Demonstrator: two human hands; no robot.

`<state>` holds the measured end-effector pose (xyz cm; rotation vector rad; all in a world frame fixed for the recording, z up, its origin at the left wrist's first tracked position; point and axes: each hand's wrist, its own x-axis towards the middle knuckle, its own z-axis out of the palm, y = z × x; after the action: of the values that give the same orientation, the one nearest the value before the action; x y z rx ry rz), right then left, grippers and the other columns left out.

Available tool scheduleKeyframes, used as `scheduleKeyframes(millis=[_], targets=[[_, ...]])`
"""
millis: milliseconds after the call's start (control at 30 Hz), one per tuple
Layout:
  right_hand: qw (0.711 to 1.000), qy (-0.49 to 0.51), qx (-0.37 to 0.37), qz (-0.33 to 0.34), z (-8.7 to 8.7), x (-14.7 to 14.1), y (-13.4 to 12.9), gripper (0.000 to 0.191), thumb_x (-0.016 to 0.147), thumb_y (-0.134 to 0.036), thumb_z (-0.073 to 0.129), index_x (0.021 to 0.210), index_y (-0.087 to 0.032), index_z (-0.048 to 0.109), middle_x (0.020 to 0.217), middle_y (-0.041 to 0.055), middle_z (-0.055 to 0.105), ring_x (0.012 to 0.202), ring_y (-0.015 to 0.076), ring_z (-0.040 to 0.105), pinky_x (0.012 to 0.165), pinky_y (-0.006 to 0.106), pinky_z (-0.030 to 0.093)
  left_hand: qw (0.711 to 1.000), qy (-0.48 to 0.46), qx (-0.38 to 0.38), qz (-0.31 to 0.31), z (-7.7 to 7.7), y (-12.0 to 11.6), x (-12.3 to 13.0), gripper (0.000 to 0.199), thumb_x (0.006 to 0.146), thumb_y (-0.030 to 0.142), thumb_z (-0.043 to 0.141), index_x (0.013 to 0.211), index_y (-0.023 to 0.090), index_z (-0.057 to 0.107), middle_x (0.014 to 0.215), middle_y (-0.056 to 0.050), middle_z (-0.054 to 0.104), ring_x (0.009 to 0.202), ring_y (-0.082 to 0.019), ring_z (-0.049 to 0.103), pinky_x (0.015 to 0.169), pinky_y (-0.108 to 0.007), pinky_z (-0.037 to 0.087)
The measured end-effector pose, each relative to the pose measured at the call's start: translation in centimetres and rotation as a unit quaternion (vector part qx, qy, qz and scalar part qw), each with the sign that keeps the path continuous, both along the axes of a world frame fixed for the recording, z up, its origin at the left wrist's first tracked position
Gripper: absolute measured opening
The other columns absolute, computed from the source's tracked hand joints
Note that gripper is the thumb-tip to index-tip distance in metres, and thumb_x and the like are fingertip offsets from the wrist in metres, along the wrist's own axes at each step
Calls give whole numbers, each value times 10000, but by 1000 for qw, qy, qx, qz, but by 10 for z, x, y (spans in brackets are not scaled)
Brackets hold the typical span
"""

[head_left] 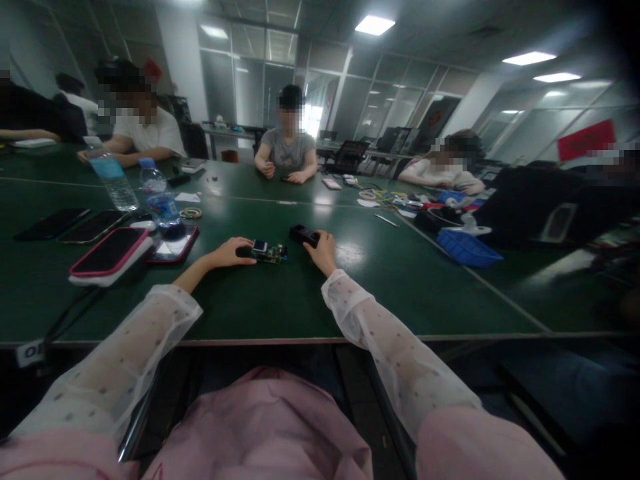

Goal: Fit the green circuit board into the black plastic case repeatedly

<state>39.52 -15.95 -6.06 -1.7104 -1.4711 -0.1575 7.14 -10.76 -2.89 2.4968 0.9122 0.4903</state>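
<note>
On the green table, my left hand point(234, 253) grips the left end of a small green circuit board point(270, 253) between thumb and fingers. A little square screen point(260, 246) sits on the board's upper face. To the right of it, my right hand point(323, 251) holds a black rectangular case point(303, 234) by its right end. A narrow gap separates the case from the board. What is inside the case cannot be made out.
Left of my hands lie a pink-edged phone point(113, 253), a red-edged phone point(175, 244) and two dark phones. Behind them stand water bottles point(159, 193). A blue tray point(467, 248) and tangled cables point(385, 197) lie to the right. Several people sit around the table.
</note>
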Motion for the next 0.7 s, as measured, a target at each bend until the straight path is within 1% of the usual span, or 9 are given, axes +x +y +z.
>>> scheduleKeyframes(millis=[100,233,400,500,600,700], targets=[[1000,-1,5,0,0,0,-1,459,750,-322,670,1142,-156,498,1084,149,520,1040,303,510,876,484,450,1000,-5,11,1,0,-1,1,597,678,647,638,1091,216,637,1308,-93,536,1220,-282,455,1042,-433,332],[1000,0,-1,-1,0,-1,-1,474,738,-321,684,1141,-158,497,1079,145,531,1026,299,525,873,484,455,1000,-3,8,2,1,-2,1,607,673,650,641,1098,217,636,1312,-88,534,1215,-282,458,1040,-434,335],[1000,24,-4,17,1,0,-2,457,738,-301,683,1136,-159,507,1083,148,536,1020,297,538,878,484,460,1000,-2,0,3,1,-2,0,627,679,650,638,1130,215,627,1322,-91,523,1221,-287,452,1035,-430,345],[998,43,3,34,5,-3,-2,453,747,-305,674,1137,-147,507,1099,155,540,1046,296,530,907,482,449,1000,-2,-1,4,0,-1,-1,637,675,653,641,1128,206,629,1319,-94,522,1223,-290,452,1033,-426,348],[994,70,39,73,12,-11,-4,467,768,-331,658,1160,-140,491,1120,153,547,1066,286,527,946,467,434,1000,-1,2,7,-1,0,0,637,672,661,636,1126,214,631,1317,-89,525,1222,-293,454,1037,-432,340],[980,104,63,156,23,-26,-13,492,805,-391,625,1208,-165,457,1159,135,544,1086,267,533,964,445,434,1000,1,7,11,-3,2,0,639,662,667,636,1113,215,636,1308,-92,536,1217,-296,458,1031,-436,342]])
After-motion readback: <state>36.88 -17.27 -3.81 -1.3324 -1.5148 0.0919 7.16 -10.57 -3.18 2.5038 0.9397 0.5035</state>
